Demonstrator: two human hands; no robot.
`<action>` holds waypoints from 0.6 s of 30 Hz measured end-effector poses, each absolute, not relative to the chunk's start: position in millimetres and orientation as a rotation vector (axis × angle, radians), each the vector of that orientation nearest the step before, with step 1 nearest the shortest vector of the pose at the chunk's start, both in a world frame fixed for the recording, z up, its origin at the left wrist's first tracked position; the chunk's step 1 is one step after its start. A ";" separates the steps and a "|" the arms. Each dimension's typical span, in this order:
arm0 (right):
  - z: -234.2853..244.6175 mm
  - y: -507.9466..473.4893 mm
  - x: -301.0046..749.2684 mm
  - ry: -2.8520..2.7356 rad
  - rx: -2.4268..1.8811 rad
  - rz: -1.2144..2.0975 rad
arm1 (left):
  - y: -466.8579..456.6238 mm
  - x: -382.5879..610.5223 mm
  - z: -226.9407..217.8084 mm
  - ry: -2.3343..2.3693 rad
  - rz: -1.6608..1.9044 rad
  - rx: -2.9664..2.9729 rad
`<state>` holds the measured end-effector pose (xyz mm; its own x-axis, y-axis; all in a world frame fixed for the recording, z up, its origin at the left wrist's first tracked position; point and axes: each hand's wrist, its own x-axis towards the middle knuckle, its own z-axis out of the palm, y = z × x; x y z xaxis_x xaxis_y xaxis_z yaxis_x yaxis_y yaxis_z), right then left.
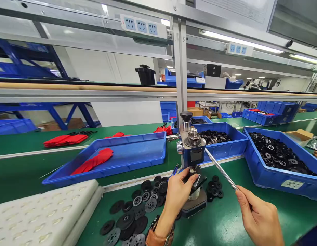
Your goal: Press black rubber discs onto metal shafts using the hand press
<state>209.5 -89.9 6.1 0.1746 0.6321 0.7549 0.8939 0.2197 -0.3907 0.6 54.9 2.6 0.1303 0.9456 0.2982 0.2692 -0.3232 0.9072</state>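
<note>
In front of me stands a small hand-operated arbor press with a black knob on top. My right hand is wrapped around the end of its metal lever, which slopes down to the right. Under the ram, my left hand has thumb and index finger pinched together over the press's dark plate. What sits between those fingers is mostly hidden; a dark edge shows beside them. Left of the press lie many loose black gears and discs, partly overlapping. A smaller cluster of black round parts lies right of it.
A blue tray holding a red cloth-like piece lies behind. Blue bins of small black parts stand at right. White foam trays are stacked front left. A metal post rises behind the press.
</note>
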 end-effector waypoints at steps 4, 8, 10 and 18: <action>-1.7 -87.3 210.4 -1.520 -1.460 -0.299 | 54.3 1.1 2.7 1.177 1.187 1.722; 1.3 -89.1 217.2 -1.596 -1.455 -0.303 | 54.9 1.5 0.7 1.186 1.184 1.700; 1.4 -88.6 216.9 -1.586 -1.458 -0.313 | 55.1 1.0 -1.0 1.193 1.181 1.689; -3.2 -82.8 206.3 -1.415 -1.372 -0.367 | 56.3 4.3 1.1 1.203 1.188 1.684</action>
<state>206.3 -82.8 -3.2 0.2444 0.5202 0.8184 0.8523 0.2873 -0.4371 4.3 56.3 1.1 0.1328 0.9561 0.2612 0.2734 -0.2887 0.9176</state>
